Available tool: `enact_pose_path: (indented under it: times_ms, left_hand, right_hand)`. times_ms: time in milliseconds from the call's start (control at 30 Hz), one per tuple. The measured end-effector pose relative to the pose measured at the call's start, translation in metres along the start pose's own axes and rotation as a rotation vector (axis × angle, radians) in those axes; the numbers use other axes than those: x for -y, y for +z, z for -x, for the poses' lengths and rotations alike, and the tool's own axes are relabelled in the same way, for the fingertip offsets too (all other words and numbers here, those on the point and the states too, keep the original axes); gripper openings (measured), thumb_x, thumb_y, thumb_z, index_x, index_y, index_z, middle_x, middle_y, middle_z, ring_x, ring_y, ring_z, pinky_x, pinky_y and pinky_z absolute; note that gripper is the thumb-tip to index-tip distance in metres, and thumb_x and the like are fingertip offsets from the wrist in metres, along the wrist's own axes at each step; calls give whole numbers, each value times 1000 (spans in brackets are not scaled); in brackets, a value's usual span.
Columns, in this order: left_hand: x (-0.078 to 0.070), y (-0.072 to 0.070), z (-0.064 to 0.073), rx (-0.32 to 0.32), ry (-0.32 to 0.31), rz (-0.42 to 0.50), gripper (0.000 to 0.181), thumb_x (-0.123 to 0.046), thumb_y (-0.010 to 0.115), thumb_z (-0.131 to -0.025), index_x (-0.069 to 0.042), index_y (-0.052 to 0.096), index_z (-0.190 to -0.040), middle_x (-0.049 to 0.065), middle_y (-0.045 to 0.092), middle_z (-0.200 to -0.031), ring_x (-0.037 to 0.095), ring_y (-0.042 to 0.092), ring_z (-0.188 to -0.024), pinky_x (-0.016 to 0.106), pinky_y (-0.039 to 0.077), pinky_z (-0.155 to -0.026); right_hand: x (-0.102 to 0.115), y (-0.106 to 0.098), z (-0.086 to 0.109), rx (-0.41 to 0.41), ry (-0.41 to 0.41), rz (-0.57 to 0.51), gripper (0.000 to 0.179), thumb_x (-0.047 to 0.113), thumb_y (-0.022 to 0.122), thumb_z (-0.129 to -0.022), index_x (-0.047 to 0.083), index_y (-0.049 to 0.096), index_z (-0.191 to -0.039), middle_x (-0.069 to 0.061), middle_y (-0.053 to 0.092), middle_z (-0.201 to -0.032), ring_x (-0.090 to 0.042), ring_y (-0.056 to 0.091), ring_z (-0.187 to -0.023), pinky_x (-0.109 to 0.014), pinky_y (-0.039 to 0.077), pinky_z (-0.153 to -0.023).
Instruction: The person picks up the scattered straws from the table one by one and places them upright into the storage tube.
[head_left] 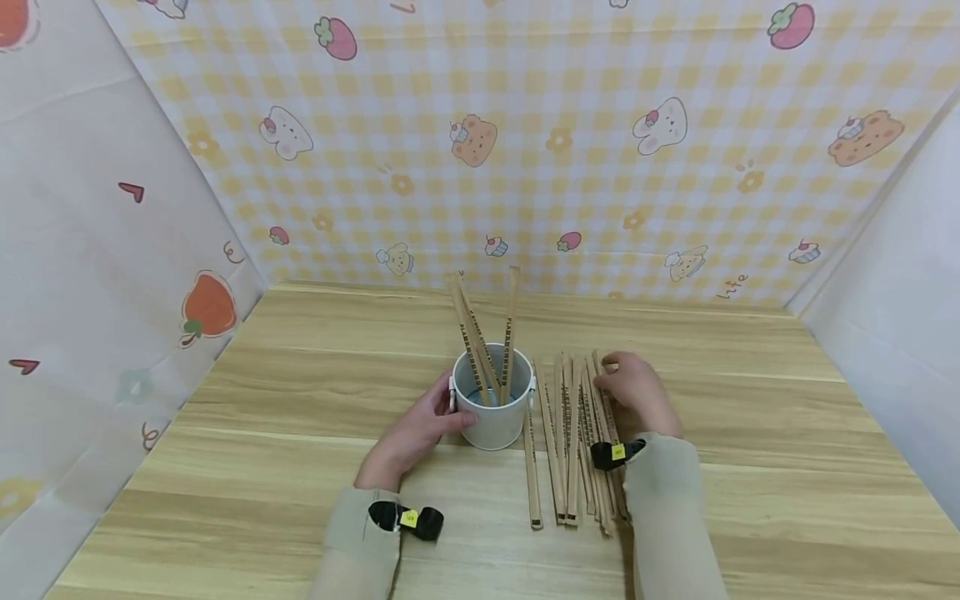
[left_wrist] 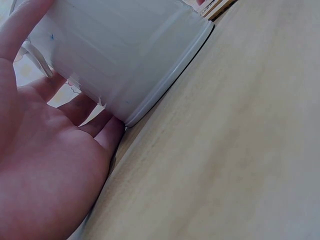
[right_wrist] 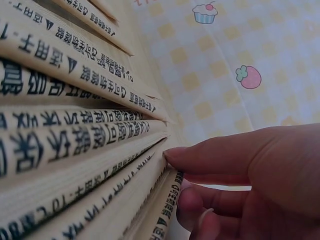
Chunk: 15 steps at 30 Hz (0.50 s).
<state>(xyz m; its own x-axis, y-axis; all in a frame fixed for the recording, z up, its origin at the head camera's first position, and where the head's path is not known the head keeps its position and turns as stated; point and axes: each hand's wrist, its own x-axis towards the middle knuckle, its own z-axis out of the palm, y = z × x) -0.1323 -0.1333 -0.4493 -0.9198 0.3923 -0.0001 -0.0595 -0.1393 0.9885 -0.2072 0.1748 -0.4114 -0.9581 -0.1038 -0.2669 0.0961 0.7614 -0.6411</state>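
Observation:
A white metal bucket (head_left: 491, 427) stands upright on the table, with several paper-wrapped straws (head_left: 509, 333) leaning inside it. My left hand (head_left: 417, 427) holds the bucket from its left side, thumb at the front and fingers around the wall, as the left wrist view also shows on the bucket (left_wrist: 120, 55). To the right of it lies a loose row of wrapped straws (head_left: 573, 450) with dark printing. At the far end of this row, my right hand (head_left: 637, 387) pinches a wrapped straw (right_wrist: 170, 200) at the right side between thumb and fingers.
The wooden table (head_left: 300, 392) meets a yellow checked cloth (head_left: 555, 192) at its back edge. White cloths hang at the left and right sides. One straw (head_left: 533, 492) lies just right of the bucket, a little apart from the row.

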Motion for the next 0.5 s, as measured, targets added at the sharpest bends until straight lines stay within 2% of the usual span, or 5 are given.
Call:
enact_pose_path:
  times_ms: [67,267,500]
  left_hand:
    - [1,0,0,-3,-4,-4,79,-10,66,-79,-27,20,-142,-2,18,-146,14,13,-132,35,13,-107]
    - [1,-1,1,-25,-35,-19,79,-15,68,-77,-30,22,-140,-4,20,-144,12,15,-131,35,15,-106]
    - [2,-1,1,-25,-37,-31,81,-17,69,-77,-28,21,-141,-1,19,-145,14,14,-132,36,14,-106]
  right_hand:
    - [0,0,0,10,13,-23,42,13,52,-87,-7,45,-123,-18,59,-96,-20,57,-69,-29,48,-55]
    - [-3,-2,-2,-3,10,-7,31,15,51,-88,-5,54,-111,-11,60,-77,-18,55,-60,-29,48,-53]
    - [-1,-6,1,-29,26,27,31,19,49,-89,-2,54,-111,-9,60,-73,-17,54,-59,-29,44,-55]
